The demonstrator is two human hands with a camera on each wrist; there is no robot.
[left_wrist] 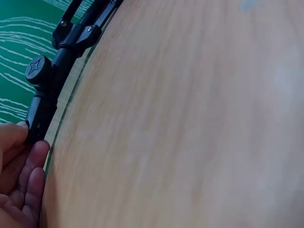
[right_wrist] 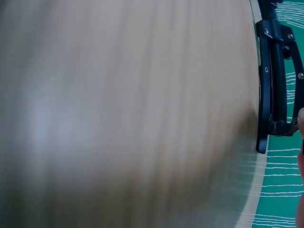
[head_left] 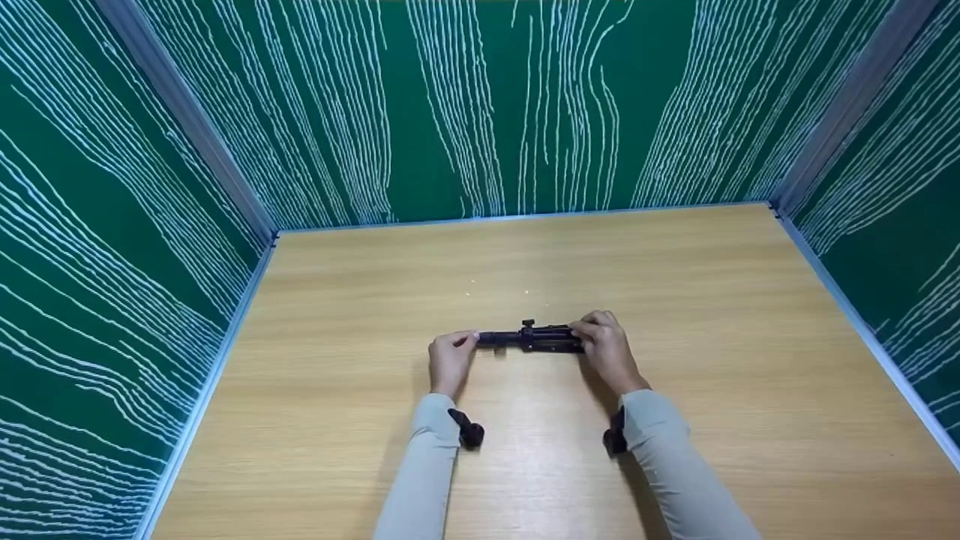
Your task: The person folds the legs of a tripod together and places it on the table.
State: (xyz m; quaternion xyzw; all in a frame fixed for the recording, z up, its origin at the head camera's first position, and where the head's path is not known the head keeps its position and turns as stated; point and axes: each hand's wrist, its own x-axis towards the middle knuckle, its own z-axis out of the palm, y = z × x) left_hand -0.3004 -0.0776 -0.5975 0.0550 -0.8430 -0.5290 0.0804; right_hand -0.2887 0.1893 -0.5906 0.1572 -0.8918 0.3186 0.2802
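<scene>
A small black tripod [head_left: 534, 339] lies sideways between my two hands, its legs folded along the centre tube. My left hand [head_left: 450, 363] pinches the end of the tube between thumb and fingers. At the leg end, my right hand [head_left: 611, 352] holds a leg with its thumb and fingertips. In the left wrist view, a round knob [left_wrist: 38, 70] sticks out from the tripod's tube, and hinged brackets join the legs farther up. The right wrist view shows the folded legs [right_wrist: 264, 85], while most of the right hand [right_wrist: 301, 178] is outside the picture.
The wooden table [head_left: 337, 315] runs up to green walls [head_left: 420, 172] with wavy white lines. Metal posts [head_left: 217, 142] stand at the back corners. A few small pale specks [head_left: 469, 293] lie beyond the tripod. Black wrist cameras [head_left: 469, 433] sit on both sleeves.
</scene>
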